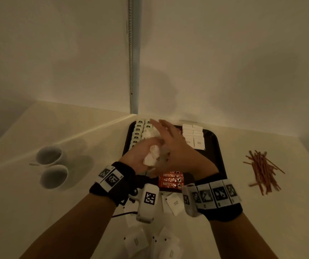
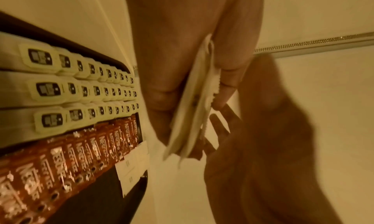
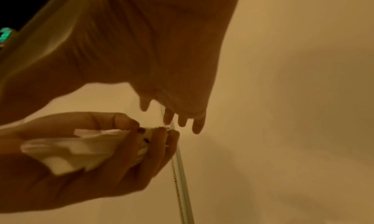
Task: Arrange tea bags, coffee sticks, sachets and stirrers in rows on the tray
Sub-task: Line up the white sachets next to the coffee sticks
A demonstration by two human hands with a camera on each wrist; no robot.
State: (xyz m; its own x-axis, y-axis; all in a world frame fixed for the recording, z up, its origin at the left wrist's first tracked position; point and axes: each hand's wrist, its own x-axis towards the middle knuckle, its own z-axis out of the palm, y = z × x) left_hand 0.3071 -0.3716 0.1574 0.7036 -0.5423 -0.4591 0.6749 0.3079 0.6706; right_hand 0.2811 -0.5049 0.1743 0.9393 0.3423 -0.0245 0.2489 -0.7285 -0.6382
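Bunching white, crumpled sachets [image 1: 152,156], the left hand's fingers [image 3: 160,141] clasp them; the right hand [image 1: 170,144] hovers beside, fingers spread.

"NESCAFÉ" in white reads on the red coffee sticks [image 1: 171,181] just ahead of my wrists; the left wrist view shows the same logo repeated down the row [image 2: 60,160]. White sachets [image 1: 193,142] carry small dark print, too small to read. Tea bag tags [image 2: 40,57] have dark labels, blurred. Wristbands [image 1: 216,194] show square coded markers, no text.
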